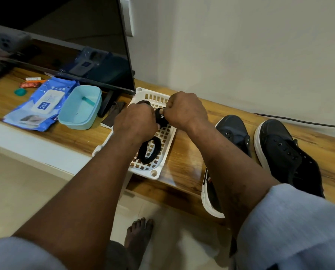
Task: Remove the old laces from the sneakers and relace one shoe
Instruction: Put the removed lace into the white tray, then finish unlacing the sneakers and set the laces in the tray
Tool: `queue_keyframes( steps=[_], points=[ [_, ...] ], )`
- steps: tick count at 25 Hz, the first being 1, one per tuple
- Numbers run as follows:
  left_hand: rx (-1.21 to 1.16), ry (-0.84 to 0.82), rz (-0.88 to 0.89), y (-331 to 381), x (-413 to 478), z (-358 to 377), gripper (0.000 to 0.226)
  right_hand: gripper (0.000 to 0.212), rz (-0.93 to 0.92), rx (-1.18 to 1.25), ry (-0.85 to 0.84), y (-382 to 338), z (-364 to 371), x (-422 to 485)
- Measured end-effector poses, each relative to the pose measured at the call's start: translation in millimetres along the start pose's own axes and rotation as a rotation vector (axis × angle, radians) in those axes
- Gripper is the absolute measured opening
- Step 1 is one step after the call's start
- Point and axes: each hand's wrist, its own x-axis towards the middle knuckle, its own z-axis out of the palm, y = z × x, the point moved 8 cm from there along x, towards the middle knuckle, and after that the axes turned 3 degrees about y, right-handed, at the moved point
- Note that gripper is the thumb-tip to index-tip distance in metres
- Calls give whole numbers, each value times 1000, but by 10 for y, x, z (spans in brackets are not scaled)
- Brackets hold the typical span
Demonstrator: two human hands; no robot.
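Seen from behind, the left hand (135, 121) and right hand (184, 112) hide all but the tips of their curled fingers (163, 111). They also hide most of the bundled black shoelace (161, 119) gripped between them. The left forearm covers one side of the white plastic lattice tray (155, 173) on the wooden counter (184, 156). The right forearm blocks the middle of the dark canvas sneaker beside the tray (235, 129). A pale grey sleeve (291, 221) hides the heel of the outer dark sneaker (279, 147). The black flat television screen (65, 45) runs off the top and left edges.
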Motion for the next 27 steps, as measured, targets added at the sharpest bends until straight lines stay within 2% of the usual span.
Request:
queue_keyframes(
  steps=[2,4,8,10,12,14,16,19,22,27],
  points=[
    [101,-131,-32,-16,-162,100,29,13,-20,-36,-4,-18,-79,-133],
    [144,-175,-67,-14,-325,147,29,14,-36,-62,-12,1,-141,-294],
    [70,-99,-101,29,-490,-2,26,12,-48,-79,-61,118,-209,-620],
    [-106,-22,-93,72,-532,-139,22,12,-53,-26,-97,154,-283,-763],
    [-384,8,-66,172,-651,-249,15,39,-53,82,-151,193,-391,-931],
    [-674,10,-48,314,-825,-337,8,50,-36,180,-156,261,-552,-1120],
    [-868,18,-68,435,-998,-397,6,40,11,268,-76,403,-755,-1278],
    [-1039,3,-98,644,-1243,-455,6,21,109,419,75,660,-1095,-1557],
    [-1160,-55,-110,877,-1495,-449,10,16,217,661,192,951,-1357,-1864],
    [-1408,-205,-218,1178,-1686,-266,12,8,370,956,209,1390,-1403,-2101]
  ],
)
